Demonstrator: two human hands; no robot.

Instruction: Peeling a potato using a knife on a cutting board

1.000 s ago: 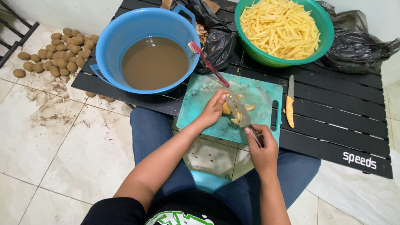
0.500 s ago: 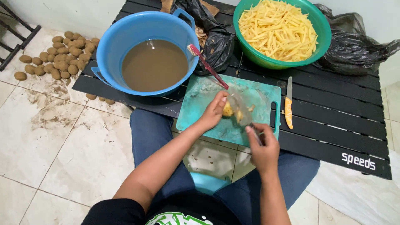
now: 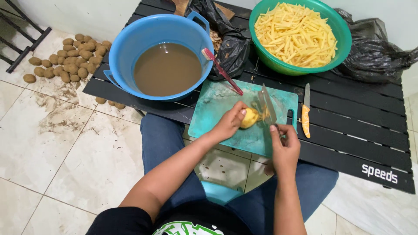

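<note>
Potato: peeled yellow potato (image 3: 249, 118), left hand (image 3: 229, 122) clamped on it, right hand (image 3: 285, 146) gripping knife (image 3: 266, 105).
Green bowl (image 3: 344, 41), 1 o'clock: pale potato sticks.
Blue basin (image 3: 126, 48), 11 o'clock: brown water.

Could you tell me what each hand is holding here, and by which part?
The left hand pins a peeled potato by its near end on the teal cutting board. The right hand grips a knife by its handle.

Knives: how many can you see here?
2. A broad steel-bladed knife is held in the right hand, cutting the peeled yellow potato on the teal plastic cutting board. A small orange-handled knife lies on the black slatted table beside the board. Others may be hidden.
</note>
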